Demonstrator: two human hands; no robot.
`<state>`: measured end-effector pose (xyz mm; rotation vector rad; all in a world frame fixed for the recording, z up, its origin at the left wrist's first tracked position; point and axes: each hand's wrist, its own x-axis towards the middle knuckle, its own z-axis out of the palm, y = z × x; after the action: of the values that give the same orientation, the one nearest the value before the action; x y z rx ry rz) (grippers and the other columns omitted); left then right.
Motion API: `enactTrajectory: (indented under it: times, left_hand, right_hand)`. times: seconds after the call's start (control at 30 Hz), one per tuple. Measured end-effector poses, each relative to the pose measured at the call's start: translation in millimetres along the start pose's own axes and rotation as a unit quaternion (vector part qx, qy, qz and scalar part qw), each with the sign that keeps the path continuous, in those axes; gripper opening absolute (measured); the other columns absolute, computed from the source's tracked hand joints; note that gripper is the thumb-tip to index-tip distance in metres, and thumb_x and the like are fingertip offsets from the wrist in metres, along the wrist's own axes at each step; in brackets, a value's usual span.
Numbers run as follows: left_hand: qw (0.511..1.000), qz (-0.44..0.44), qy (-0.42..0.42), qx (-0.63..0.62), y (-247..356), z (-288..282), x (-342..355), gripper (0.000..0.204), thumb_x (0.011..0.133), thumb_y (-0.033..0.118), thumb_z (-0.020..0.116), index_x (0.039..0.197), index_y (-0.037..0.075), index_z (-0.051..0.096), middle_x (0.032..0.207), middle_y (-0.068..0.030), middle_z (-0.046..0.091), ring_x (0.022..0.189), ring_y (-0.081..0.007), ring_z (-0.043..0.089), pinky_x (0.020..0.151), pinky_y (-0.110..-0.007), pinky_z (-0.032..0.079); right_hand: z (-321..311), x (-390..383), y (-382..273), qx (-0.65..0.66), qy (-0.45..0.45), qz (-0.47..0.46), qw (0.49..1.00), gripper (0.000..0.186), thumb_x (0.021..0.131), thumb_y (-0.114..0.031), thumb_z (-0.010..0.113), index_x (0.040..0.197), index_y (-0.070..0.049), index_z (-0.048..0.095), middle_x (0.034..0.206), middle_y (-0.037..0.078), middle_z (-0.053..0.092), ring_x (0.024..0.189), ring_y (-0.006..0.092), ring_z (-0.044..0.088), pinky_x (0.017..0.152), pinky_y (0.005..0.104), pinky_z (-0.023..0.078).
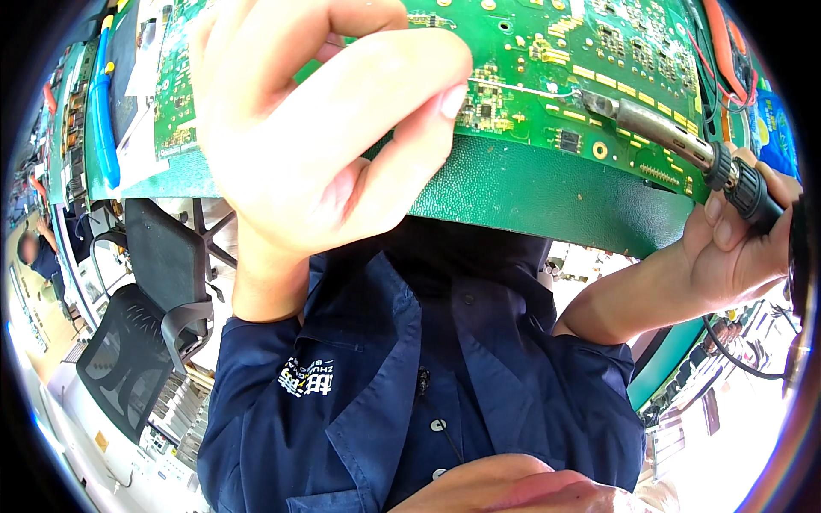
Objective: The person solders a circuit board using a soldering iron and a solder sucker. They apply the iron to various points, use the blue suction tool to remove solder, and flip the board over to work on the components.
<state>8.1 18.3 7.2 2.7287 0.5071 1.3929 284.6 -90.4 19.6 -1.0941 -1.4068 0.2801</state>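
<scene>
Soldering iron (676, 141), metal-barrelled, gripped in right hand (735, 248); left hand (316, 137) pinches thin solder wire (522, 88) over green circuit board (547, 51).

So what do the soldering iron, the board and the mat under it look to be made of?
Soldering iron: dull grey metal barrel, by its sheen; ribbed black collar and grip, likely plastic, in the right hand. Circuit board: glossy green laminate, probably fibreglass, with gold-coloured pads. Mat: dark green, pebbled, matte, looks like rubber. The wire from the left hand is thin, silvery, probably solder.
</scene>
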Motion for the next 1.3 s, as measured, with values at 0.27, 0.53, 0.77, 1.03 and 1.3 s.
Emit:
enactTrajectory:
  times: [0.27, 0.53, 0.77, 1.03, 1.3]
  left_hand:
    - [1.000, -0.011, -0.011, 0.010, 3, 0, 1, 0.017, 0.067, -0.001, 0.074, 0.084, 0.001, 0.069, 0.078, -0.0098, 0.064, 0.068, -0.0189, 0.057, 0.063, -0.028, 0.042]
    - [0.999, 0.005, 0.038, -0.015, -1, 7, -5, 0.018, 0.067, -0.002, 0.074, 0.084, 0.001, 0.070, 0.078, -0.0098, 0.064, 0.068, -0.0183, 0.057, 0.061, -0.027, 0.042]
    - [1.000, -0.021, 0.022, -0.009, 4, 5, -2, 0.018, 0.066, -0.003, 0.074, 0.084, 0.001, 0.070, 0.078, -0.0098, 0.064, 0.067, -0.0180, 0.056, 0.060, -0.026, 0.042]
    - [0.998, 0.017, 0.048, -0.022, -5, 9, -7, 0.018, 0.066, -0.003, 0.074, 0.083, 0.002, 0.070, 0.077, -0.0093, 0.065, 0.067, -0.0178, 0.057, 0.059, -0.026, 0.041]
    - [1.000, -0.007, 0.008, 0.003, 1, 4, 0, 0.019, 0.065, -0.003, 0.074, 0.083, 0.003, 0.071, 0.077, -0.0091, 0.065, 0.066, -0.0174, 0.057, 0.058, -0.026, 0.041]
  right_hand:
    - [2, -1, -2, 0.014, 0.003, 0.019, 1.000, 0.037, 0.103, -0.025, 0.038, 0.099, 0.005, 0.061, 0.053, -0.002, 0.038, 0.049, 0.0079, 0.040, 0.069, 0.0319, 0.044]
    - [8, -1, -5, -0.016, 0.024, 0.011, 1.000, 0.036, 0.103, -0.022, 0.038, 0.100, 0.005, 0.061, 0.054, -0.001, 0.039, 0.048, 0.0079, 0.041, 0.076, 0.0358, 0.048]
    - [8, 2, -6, 0.027, 0.011, 0.023, 0.999, 0.034, 0.101, -0.019, 0.039, 0.098, 0.007, 0.062, 0.055, 0.000, 0.042, 0.048, 0.0079, 0.041, 0.080, 0.0359, 0.048]
    - [13, 4, -12, 0.032, 0.037, 0.053, 0.997, 0.035, 0.101, -0.019, 0.042, 0.094, 0.010, 0.062, 0.052, 0.002, 0.040, 0.045, 0.0085, 0.040, 0.068, 0.0294, 0.048]
    - [14, 6, -12, 0.046, 0.055, 0.065, 0.995, 0.035, 0.100, -0.018, 0.044, 0.091, 0.011, 0.062, 0.053, 0.002, 0.040, 0.043, 0.0083, 0.039, 0.069, 0.0294, 0.049]
